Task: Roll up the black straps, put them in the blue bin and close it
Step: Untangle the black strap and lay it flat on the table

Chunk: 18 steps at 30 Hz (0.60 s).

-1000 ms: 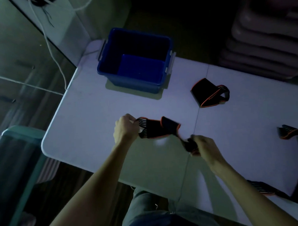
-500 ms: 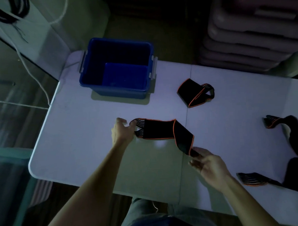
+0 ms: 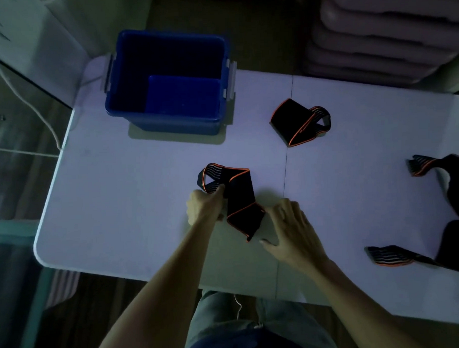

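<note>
A black strap with orange edges (image 3: 238, 199) lies folded over itself in front of me on the white table (image 3: 124, 204). My left hand (image 3: 205, 206) pinches its striped end. My right hand (image 3: 291, 226) rests on the strap's lower right fold, fingers spread. The open blue bin (image 3: 166, 79) stands at the table's far left with nothing visible inside. A second strap (image 3: 298, 122), loosely rolled, sits right of the bin. A third strap (image 3: 448, 214) sprawls unrolled along the right edge.
A white cable (image 3: 22, 93) hangs down off the table's left side. Stacked pale cushions (image 3: 387, 22) fill the far right. A teal chair edge (image 3: 12, 230) shows at the left. No lid is visible.
The strap was stretched flat between both hands; now it is doubled over into a compact fold. My right hand moved left and up onto it. The view has shifted closer.
</note>
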Tool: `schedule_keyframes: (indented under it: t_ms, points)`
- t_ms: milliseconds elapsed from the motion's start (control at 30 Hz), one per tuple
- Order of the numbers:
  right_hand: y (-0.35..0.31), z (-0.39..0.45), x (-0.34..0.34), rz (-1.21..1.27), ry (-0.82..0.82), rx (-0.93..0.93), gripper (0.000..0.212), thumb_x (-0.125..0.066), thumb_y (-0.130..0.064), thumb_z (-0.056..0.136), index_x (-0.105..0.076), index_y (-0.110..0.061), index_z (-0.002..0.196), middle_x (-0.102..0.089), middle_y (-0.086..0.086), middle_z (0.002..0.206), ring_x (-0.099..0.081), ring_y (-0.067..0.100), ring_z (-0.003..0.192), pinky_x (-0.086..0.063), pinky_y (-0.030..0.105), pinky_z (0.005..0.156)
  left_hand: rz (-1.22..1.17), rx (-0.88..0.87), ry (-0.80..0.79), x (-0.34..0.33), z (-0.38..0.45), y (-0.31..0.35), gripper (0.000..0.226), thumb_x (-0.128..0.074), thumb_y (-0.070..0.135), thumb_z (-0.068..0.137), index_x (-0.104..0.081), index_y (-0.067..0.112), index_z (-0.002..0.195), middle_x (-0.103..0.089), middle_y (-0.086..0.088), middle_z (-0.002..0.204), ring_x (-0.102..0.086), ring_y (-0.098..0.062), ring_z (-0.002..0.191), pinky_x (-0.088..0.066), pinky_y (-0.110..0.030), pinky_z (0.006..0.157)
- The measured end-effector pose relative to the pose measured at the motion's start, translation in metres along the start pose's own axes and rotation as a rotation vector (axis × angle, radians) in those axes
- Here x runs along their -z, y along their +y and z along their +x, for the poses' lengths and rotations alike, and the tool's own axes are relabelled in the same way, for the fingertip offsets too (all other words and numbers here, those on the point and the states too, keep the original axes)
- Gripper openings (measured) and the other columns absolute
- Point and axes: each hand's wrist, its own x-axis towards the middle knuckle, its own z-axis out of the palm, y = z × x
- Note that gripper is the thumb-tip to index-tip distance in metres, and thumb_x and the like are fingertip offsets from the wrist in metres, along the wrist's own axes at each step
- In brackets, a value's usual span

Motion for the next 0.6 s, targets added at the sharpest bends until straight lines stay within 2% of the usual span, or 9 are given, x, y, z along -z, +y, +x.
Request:
schedule_keyframes:
  t_ms: [100,233,300,367,400,467,533,600]
  points:
    - [-0.015,0.007,-0.001,-0.074,0.068,0.098,0.071,-0.085,-0.036,0.066,-0.049,-0.013,0.123,-0.047,0.013,0.117,-0.054,0.031,0.103,-0.055,0.041,0.083,0.073,-0.06,0.056,-0.005,0.013,0.003,0.055,-0.063,0.063,0.064,-0.071,0.015,0.089,-0.074,-0.012,0.084,-0.073,-0.035,0.077,-0.062,-0.047,0.075]
    - [-0.023,0.014,-0.008,-0.107,0.081,0.231,0.063,-0.077,-0.008,0.068,-0.049,-0.019,0.124,-0.052,0.018,0.127,-0.055,0.036,0.109,-0.053,0.047,0.088,0.158,-0.189,0.071,-0.007,0.022,0.005,0.048,-0.061,0.061,0.066,-0.07,0.016,0.08,-0.073,-0.013,0.081,-0.072,-0.035,0.077,-0.062,-0.048,0.074]
    - [-0.022,0.019,-0.011,-0.131,0.088,0.297,0.046,-0.074,-0.005,0.07,-0.058,-0.017,0.112,-0.058,0.015,0.124,-0.057,0.035,0.106,-0.051,0.048,0.088,0.181,-0.288,0.046,-0.007,0.026,0.006,0.042,-0.062,0.055,0.07,-0.068,0.014,0.076,-0.071,-0.014,0.077,-0.071,-0.037,0.074,-0.061,-0.049,0.07]
    - [-0.019,0.022,-0.011,-0.129,0.09,0.297,0.03,-0.074,-0.007,0.072,-0.063,-0.015,0.099,-0.064,0.009,0.108,-0.059,0.03,0.097,-0.051,0.044,0.084,0.22,-0.388,0.031,-0.005,0.03,0.008,0.037,-0.063,0.051,0.074,-0.067,0.015,0.076,-0.07,-0.014,0.074,-0.07,-0.038,0.072,-0.061,-0.049,0.067]
    - [-0.019,0.022,-0.011,-0.068,0.085,0.257,0.026,-0.075,-0.009,0.073,-0.063,-0.015,0.096,-0.065,0.006,0.101,-0.059,0.027,0.093,-0.052,0.042,0.081,0.238,-0.428,0.026,-0.004,0.033,0.009,0.035,-0.064,0.049,0.076,-0.066,0.015,0.077,-0.07,-0.014,0.073,-0.069,-0.037,0.071,-0.06,-0.049,0.065]
    - [-0.024,0.019,-0.002,0.215,0.09,0.08,0.019,-0.073,-0.016,0.082,-0.062,-0.016,0.097,-0.065,0.0,0.095,-0.06,0.019,0.088,-0.054,0.035,0.075,0.246,-0.477,0.032,0.0,0.037,0.015,0.032,-0.065,0.048,0.078,-0.064,0.017,0.077,-0.07,-0.013,0.071,-0.069,-0.035,0.065,-0.06,-0.048,0.061]
    - [-0.028,0.013,0.012,0.649,0.192,-0.225,0.013,-0.069,-0.019,0.09,-0.06,-0.018,0.099,-0.068,-0.002,0.094,-0.066,0.01,0.084,-0.056,0.027,0.069,0.183,-0.497,0.014,0.004,0.038,0.026,0.027,-0.066,0.042,0.079,-0.062,0.016,0.078,-0.069,-0.012,0.064,-0.069,-0.031,0.051,-0.061,-0.047,0.055]
    - [-0.03,0.01,0.027,1.028,0.367,-0.621,0.018,-0.068,-0.02,0.091,-0.055,-0.025,0.101,-0.07,0.004,0.095,-0.072,0.012,0.081,-0.06,0.032,0.066,0.132,-0.521,-0.015,0.006,0.037,0.038,0.018,-0.068,0.028,0.086,-0.062,0.012,0.08,-0.069,-0.014,0.058,-0.066,-0.026,0.04,-0.06,-0.044,0.048]
